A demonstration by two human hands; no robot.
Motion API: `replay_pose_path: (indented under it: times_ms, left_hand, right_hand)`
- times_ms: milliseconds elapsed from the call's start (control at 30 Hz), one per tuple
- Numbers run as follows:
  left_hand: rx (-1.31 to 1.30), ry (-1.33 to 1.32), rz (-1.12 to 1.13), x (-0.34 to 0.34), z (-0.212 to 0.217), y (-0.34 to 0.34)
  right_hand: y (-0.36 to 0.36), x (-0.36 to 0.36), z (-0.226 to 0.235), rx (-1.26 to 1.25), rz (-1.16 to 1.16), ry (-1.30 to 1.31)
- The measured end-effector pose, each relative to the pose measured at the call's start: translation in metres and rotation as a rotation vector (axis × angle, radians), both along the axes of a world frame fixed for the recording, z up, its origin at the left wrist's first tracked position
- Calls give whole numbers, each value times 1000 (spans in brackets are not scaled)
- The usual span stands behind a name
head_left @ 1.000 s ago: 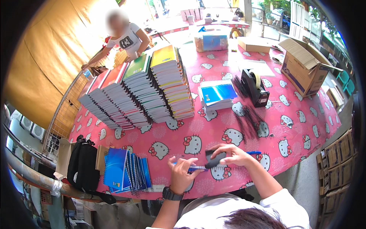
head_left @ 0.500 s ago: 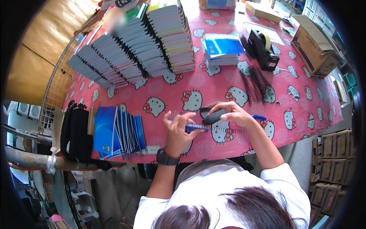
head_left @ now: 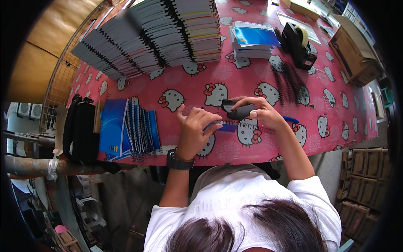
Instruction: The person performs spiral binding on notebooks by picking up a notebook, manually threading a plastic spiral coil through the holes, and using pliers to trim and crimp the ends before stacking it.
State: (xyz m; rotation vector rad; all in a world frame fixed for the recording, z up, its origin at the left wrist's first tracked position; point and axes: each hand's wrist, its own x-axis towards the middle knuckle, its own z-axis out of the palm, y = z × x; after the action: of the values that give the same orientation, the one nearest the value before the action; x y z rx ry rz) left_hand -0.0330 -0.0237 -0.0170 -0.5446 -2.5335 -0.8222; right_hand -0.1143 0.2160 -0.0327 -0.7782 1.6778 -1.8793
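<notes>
Head view: looking down at a pink cartoon-cat tablecloth [head_left: 235, 80].
Change: both hands have stayed on the work for the last second, while the view has tipped closer.
Left hand [head_left: 194, 132]: fingers together, pinching the blue spiral notebook [head_left: 224, 126] at the table's near edge.
Right hand [head_left: 260, 112]: clamped on a matte black hand tool [head_left: 240, 111] above the notebook.
Far right: glossy black coils [head_left: 289, 82].
</notes>
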Motion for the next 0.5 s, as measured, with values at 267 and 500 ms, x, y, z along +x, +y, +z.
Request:
replay_pose_path:
  times_ms: [267,500]
  left_hand:
    - [49,-40,-62,1,-3,-2]
    - [107,-36,-71,2,-4,-1]
  right_hand:
    - [1,6,-7,-15,-38,5]
    - [1,9,-5,-42,-6,-69]
